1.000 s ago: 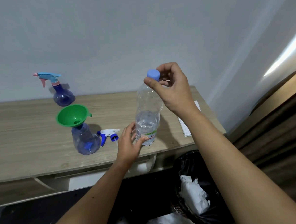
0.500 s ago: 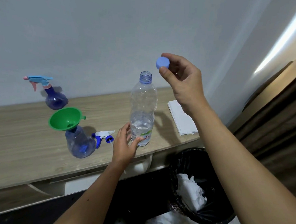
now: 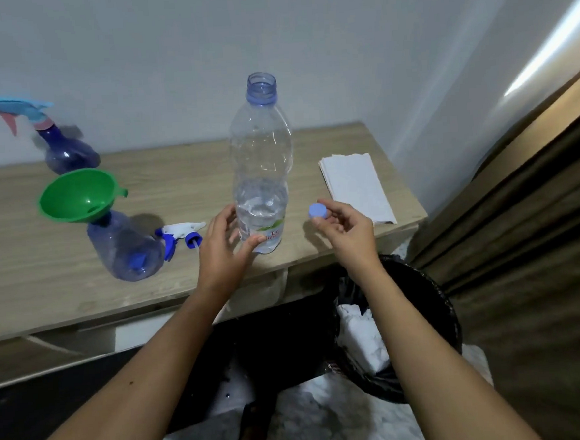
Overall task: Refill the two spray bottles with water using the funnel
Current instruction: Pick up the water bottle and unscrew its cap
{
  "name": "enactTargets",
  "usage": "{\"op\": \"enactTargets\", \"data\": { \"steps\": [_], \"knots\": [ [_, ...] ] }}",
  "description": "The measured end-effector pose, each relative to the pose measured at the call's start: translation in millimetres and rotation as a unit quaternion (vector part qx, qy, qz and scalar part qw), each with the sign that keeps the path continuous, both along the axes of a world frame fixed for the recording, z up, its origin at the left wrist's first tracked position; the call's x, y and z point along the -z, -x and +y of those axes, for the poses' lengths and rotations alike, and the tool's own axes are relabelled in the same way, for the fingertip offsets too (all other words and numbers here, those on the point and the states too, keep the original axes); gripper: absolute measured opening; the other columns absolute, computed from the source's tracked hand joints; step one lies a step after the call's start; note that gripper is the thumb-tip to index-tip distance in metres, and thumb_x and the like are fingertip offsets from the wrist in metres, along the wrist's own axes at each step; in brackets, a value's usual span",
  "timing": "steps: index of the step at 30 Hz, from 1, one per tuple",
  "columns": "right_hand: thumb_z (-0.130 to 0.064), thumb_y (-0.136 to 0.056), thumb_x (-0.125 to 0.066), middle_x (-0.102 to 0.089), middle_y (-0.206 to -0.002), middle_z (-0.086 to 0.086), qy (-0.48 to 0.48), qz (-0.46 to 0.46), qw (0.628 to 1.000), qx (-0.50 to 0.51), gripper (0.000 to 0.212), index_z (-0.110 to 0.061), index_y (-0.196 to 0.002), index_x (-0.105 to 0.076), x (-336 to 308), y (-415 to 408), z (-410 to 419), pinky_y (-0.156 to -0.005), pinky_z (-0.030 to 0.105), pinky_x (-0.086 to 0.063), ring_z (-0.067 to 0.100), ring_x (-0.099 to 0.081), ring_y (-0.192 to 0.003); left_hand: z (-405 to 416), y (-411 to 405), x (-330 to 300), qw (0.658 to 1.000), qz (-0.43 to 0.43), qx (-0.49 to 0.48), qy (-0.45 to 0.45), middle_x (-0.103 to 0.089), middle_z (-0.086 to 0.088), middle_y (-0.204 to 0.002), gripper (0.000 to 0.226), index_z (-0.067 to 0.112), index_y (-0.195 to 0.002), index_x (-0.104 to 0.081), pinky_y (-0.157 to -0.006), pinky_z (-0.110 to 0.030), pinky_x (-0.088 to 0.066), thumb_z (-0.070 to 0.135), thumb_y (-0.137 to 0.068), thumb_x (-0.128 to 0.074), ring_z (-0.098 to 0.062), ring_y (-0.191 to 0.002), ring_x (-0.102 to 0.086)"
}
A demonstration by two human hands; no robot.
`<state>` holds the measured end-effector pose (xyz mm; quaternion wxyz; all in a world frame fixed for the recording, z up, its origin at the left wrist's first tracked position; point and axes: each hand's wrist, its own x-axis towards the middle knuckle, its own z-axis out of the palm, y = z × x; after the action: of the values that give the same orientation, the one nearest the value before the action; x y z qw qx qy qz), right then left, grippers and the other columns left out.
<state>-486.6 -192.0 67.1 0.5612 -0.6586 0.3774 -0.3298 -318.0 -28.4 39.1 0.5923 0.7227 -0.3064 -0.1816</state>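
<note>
At the centre of the frame, on the wooden desk: one clear plastic water bottle, upright, mouth uncapped, water filling roughly its lower third. My left hand is at its base, thumb and fingers curved round the labelled lower part and gripping it. Just right of the bottle, low over the desk's front edge: my right hand, fingers curled, pinching the blue cap between thumb and fingertips; cap and bottle apart. Left of centre: one clear blue spray bottle, head removed, standing near the desk's front edge, with the green funnel seated in its neck, funnel tilted, bowl leaning toward the left of the frame. Between that bottle and my left hand: one white-and-blue trigger spray head, lying on its side on the desk. Upper left of the frame, at the back of the desk by the wall: a second spray bottle, dark blue, upright, its light-blue and pink trigger head fitted; somewhat blurred. Right of centre, toward the desk's right end: one stack of folded white paper, flat. Lower right, below the desk edge: one bin with black liner, crumpled white paper inside. Right edge of the frame: a brown curtain.
</note>
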Motion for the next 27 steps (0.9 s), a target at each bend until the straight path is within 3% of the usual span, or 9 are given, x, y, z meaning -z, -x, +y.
{"op": "enactTargets", "data": {
  "steps": [2,4,6,9,13,20,23,27],
  "knots": [
    [-0.003,-0.091,-0.08,-0.058,-0.085,-0.002,-0.026,0.018,0.999,0.008,0.037,-0.004,-0.127,-0.072,28.0,4.7,5.1,-0.07,0.013,-0.049,-0.002,-0.048,-0.064,-0.5,-1.2,2.3,1.0,0.001,-0.003,-0.001,-0.059,0.001,-0.144,0.082,0.017,-0.15,-0.051,-0.109,-0.025,-0.051,0.032,-0.081,-0.091,-0.005,-0.13,-0.06],
    [-0.012,-0.089,-0.083,-0.063,-0.088,-0.004,-0.015,0.047,0.999,0.018,0.037,-0.01,-0.125,-0.074,48.7,7.3,11.9,-0.073,0.02,-0.053,0.0,-0.055,-0.069,-1.3,-2.1,4.0,1.0,0.0,-0.008,-0.001,-0.06,0.0,-0.144,0.078,0.013,-0.15,-0.051,-0.109,-0.027,-0.052,0.024,-0.083,-0.09,-0.007,-0.129,-0.061],
    [-0.026,-0.085,-0.088,-0.07,-0.102,0.0,0.052,0.089,0.994,0.031,0.039,-0.016,-0.121,-0.077,64.7,7.9,18.7,-0.087,0.033,-0.056,0.01,-0.065,-0.09,-1.8,-2.3,5.8,1.0,-0.007,-0.006,0.002,-0.06,-0.002,-0.144,0.078,0.011,-0.15,-0.051,-0.11,-0.028,-0.052,0.022,-0.084,-0.09,-0.01,-0.129,-0.061],
    [-0.025,-0.081,-0.09,-0.069,-0.11,0.004,0.135,0.134,0.981,0.04,0.038,-0.016,-0.116,-0.078,78.3,3.3,25.8,-0.097,0.033,-0.05,0.022,-0.06,-0.111,-1.5,-1.3,6.8,1.0,-0.005,0.0,0.008,-0.06,-0.004,-0.144,0.079,0.011,-0.149,-0.052,-0.11,-0.031,-0.053,0.029,-0.082,-0.09,-0.01,-0.13,-0.062],
    [-0.025,-0.079,-0.091,-0.068,-0.112,0.004,0.144,0.148,0.977,0.045,0.041,-0.016,-0.118,-0.077,84.6,-1.0,24.4,-0.098,0.032,-0.048,0.025,-0.057,-0.114,-0.7,-0.9,5.9,1.0,0.007,-0.002,0.016,-0.06,-0.004,-0.144,0.087,0.01,-0.149,-0.052,-0.111,-0.033,-0.053,0.042,-0.076,-0.087,-0.011,-0.131,-0.062],
    [-0.027,-0.08,-0.092,-0.067,-0.116,0.002,0.136,0.143,0.979,0.041,0.049,-0.016,-0.124,-0.074,84.1,4.6,22.9,-0.101,0.045,-0.052,0.023,-0.061,-0.113,-0.2,-1.1,8.8,1.0,0.004,-0.003,0.017,-0.06,-0.001,-0.144,0.081,0.013,-0.151,-0.052,-0.112,-0.036,-0.053,0.03,-0.081,-0.089,-0.011,-0.134,-0.06],
    [-0.026,-0.081,-0.092,-0.066,-0.116,-0.003,0.099,0.127,0.986,0.041,0.049,-0.019,-0.125,-0.073,67.0,5.1,23.5,-0.099,0.041,-0.056,0.012,-0.064,-0.106,0.1,-1.2,7.6,1.0,0.008,-0.001,0.016,-0.06,0.0,-0.145,0.081,0.014,-0.151,-0.051,-0.113,-0.038,-0.052,0.028,-0.082,-0.089,-0.013,-0.136,-0.058],
    [-0.022,-0.083,-0.09,-0.061,-0.109,-0.014,0.088,0.089,0.991,0.041,0.048,-0.026,-0.126,-0.071,28.4,-0.7,21.3,-0.088,0.021,-0.051,-0.003,-0.06,-0.097,1.4,-0.9,5.7,1.0,0.013,-0.005,0.013,-0.06,-0.002,-0.146,0.079,0.013,-0.151,-0.051,-0.112,-0.032,-0.052,0.018,-0.082,-0.089,-0.011,-0.136,-0.058]
  ]
}}
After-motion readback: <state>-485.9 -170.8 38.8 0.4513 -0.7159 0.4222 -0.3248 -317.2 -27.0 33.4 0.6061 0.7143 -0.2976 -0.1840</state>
